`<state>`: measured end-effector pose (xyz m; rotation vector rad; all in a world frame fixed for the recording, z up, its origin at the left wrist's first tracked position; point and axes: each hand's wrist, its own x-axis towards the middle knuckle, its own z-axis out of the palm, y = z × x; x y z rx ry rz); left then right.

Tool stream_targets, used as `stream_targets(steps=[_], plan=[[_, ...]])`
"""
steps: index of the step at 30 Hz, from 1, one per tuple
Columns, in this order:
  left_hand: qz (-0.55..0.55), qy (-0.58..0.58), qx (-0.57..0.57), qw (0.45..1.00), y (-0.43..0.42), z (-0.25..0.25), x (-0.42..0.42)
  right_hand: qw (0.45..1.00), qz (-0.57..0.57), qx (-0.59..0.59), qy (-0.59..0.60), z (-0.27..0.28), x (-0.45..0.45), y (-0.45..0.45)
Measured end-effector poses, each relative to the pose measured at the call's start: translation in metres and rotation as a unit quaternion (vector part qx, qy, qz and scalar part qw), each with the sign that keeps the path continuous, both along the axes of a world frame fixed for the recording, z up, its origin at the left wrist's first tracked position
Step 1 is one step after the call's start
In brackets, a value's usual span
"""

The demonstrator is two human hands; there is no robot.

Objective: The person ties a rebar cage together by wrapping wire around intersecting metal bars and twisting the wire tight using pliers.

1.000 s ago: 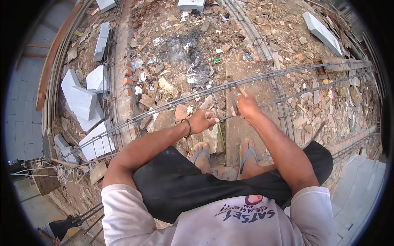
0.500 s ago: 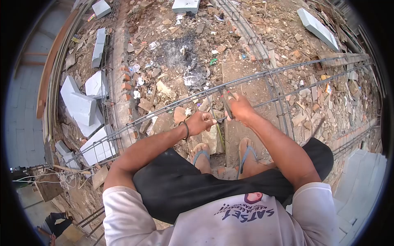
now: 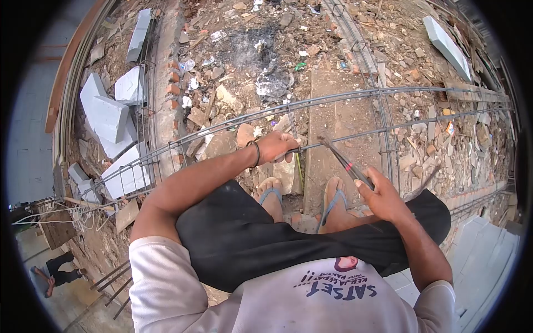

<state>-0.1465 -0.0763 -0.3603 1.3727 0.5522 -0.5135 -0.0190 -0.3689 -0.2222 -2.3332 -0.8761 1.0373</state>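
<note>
My left hand point(image 3: 276, 147) is closed around the lower steel bar point(image 3: 363, 133) of a rebar frame, beside a square stirrup point(image 3: 292, 123). Below its fingers hangs a thin yellow-green strip point(image 3: 300, 171). My right hand point(image 3: 383, 195) holds dark pincers point(image 3: 345, 162) with red bands on the handles. Their jaws point up and left, just over the lower bar and apart from my left hand. The upper bars point(image 3: 333, 97) of the frame run across beyond both hands.
Other rebar frames point(image 3: 355, 47) extend away from me. White blocks point(image 3: 110, 117) lie at left, and a long one point(image 3: 447, 47) at far right. Rubble and ash point(image 3: 272, 83) cover the ground. A person point(image 3: 58, 272) is at lower left. Bar ends point(image 3: 114, 280) stick out nearby.
My right hand has drawn the pincers back, down and to the right, away from the stirrup. My left hand has moved slightly up and now wraps the lower bar.
</note>
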Motion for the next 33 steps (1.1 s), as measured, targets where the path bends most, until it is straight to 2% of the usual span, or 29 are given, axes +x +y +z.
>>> stream_targets(steps=[1,5,7,8,10,16,23,30,32,33], plan=[[0.002,0.002,0.001,1.000,0.000,0.000,0.001,0.994,-0.057,-0.038,0.088,0.011,-0.006,0.003],[-0.001,-0.009,0.007,1.000,-0.002,-0.006,0.001,0.991,-0.038,-0.103,0.081,0.030,-0.023,0.012],[-0.004,-0.015,0.011,1.000,-0.002,-0.002,0.001,0.996,0.055,-0.064,-0.032,0.022,-0.030,0.009],[-0.008,-0.022,0.016,1.000,-0.002,0.001,0.001,0.996,0.056,-0.064,-0.032,0.018,-0.035,0.007],[-0.011,-0.018,0.018,1.000,-0.001,0.002,0.002,0.957,0.169,-0.006,-0.236,0.010,-0.046,0.004],[-0.023,-0.036,0.060,0.997,-0.004,-0.003,0.001,0.938,0.190,-0.049,-0.285,0.017,-0.063,0.012],[-0.045,-0.045,0.088,0.994,-0.003,0.001,0.002,0.936,0.191,-0.036,-0.294,0.009,-0.066,0.011],[-0.036,-0.049,0.102,0.993,-0.006,-0.002,-0.001,0.964,0.152,-0.033,-0.217,0.001,-0.066,0.004],[-0.043,-0.093,0.120,0.988,-0.005,-0.008,-0.002,0.968,0.138,-0.008,-0.210,-0.001,-0.069,0.003],[-0.043,-0.092,0.120,0.988,-0.005,-0.005,-0.003,0.972,0.140,-0.036,-0.186,-0.002,-0.071,0.002]])
